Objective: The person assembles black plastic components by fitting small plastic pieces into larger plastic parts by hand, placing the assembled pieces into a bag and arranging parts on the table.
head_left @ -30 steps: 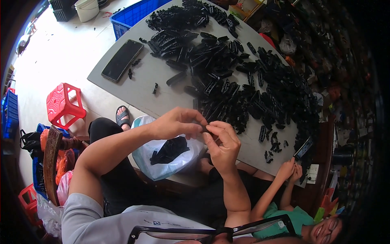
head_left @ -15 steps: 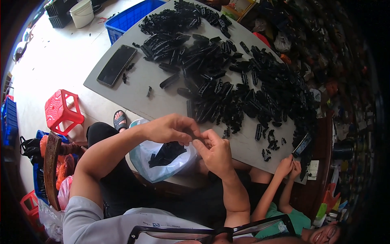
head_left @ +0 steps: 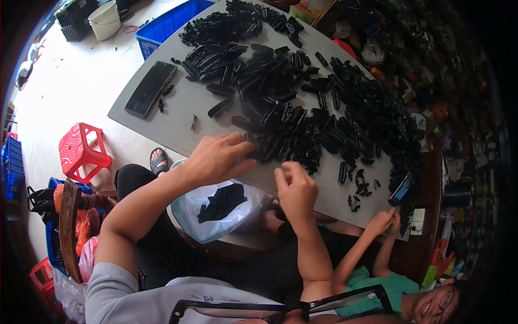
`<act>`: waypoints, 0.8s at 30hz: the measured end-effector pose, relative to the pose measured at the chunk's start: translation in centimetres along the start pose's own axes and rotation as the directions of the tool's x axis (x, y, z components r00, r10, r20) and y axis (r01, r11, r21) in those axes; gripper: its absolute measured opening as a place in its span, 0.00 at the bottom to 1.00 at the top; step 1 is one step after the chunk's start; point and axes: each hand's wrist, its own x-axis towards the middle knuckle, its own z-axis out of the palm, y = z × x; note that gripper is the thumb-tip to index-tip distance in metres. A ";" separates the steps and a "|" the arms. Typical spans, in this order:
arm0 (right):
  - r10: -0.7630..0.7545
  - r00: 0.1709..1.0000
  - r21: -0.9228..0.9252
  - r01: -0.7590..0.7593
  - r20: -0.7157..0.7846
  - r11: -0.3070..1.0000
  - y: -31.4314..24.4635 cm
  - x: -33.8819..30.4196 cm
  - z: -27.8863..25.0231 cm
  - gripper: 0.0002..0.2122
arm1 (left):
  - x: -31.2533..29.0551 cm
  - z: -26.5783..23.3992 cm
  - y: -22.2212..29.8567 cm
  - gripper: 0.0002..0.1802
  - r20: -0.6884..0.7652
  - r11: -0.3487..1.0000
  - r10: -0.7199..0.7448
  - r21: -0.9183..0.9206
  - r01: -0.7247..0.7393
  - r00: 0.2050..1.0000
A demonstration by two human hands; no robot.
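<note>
My left hand [head_left: 222,157] reaches over the near edge of the table, its fingers stretched out and apart beside the long black plastic parts [head_left: 272,146]. Nothing shows in it. To its right is my right hand [head_left: 298,190], fingers curled in toward the thumb, just in front of a heap of small black clips [head_left: 307,160]. Whatever its fingertips may hold is too small or hidden to make out. Below both hands, an opened white plastic bag [head_left: 237,218] holds black pieces [head_left: 222,203].
Black parts cover much of the pale table [head_left: 178,127]. A phone [head_left: 151,89] lies at its left. At the right, another person's hands [head_left: 386,220] are near an upright phone [head_left: 401,189]. A red stool [head_left: 83,151] and blue crate [head_left: 167,29] stand on the floor.
My hands were together above the bag and have moved apart. The left has gone forward to the long parts with its fingers stretched; the right has shifted slightly right.
</note>
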 end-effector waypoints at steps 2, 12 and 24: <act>0.114 0.989 -0.149 -0.128 -0.098 0.981 0.7 1.1 0.0 0.08 | 0.1 0.1 0.2 0.17 0.003 1.000 -0.018 0.013 0.017 1.000; 0.211 0.975 -0.250 -0.221 -0.066 0.943 2.3 2.0 0.0 0.08 | -0.2 0.2 -0.7 0.15 -0.145 0.998 -0.045 0.045 0.052 0.988; 0.258 0.966 0.769 -0.185 0.027 0.612 -1.1 0.8 -1.7 0.07 | -0.6 0.6 -0.1 0.19 0.376 0.041 -0.115 -0.923 0.383 0.919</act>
